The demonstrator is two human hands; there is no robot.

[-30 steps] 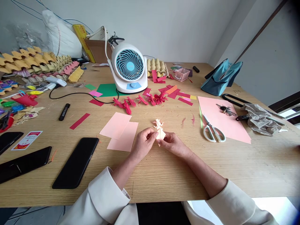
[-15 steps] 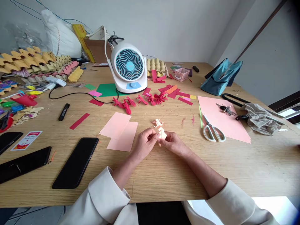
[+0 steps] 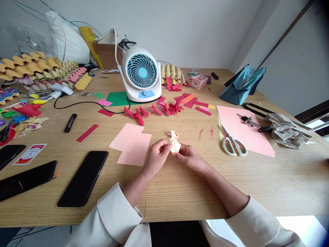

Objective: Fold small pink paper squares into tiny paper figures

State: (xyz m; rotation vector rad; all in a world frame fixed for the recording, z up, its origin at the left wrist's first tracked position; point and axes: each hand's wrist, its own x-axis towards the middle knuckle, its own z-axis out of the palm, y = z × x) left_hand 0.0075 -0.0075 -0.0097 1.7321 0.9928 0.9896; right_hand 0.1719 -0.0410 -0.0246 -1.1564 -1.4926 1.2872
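Between my two hands is a small folded piece of pale peach paper, pinched at its sides. My left hand grips its left edge with thumb and fingers. On the other edge, my right hand has its thumb and fingers closed. A crumpled pale paper piece shows just beyond the folded paper; whether the two are joined I cannot tell. Two light pink sheets lie overlapping to the left of my hands. Several red folded paper figures form a row farther back.
A white fan stands at the back, with red paper strips beside it. Scissors rest partly on a large pink sheet at right, near a teal bag. Phones and a black marker lie left.
The folded paper has turned between my fingers and now shows a flatter, pointed face with a centre crease. Both hands have stayed nearly in place.
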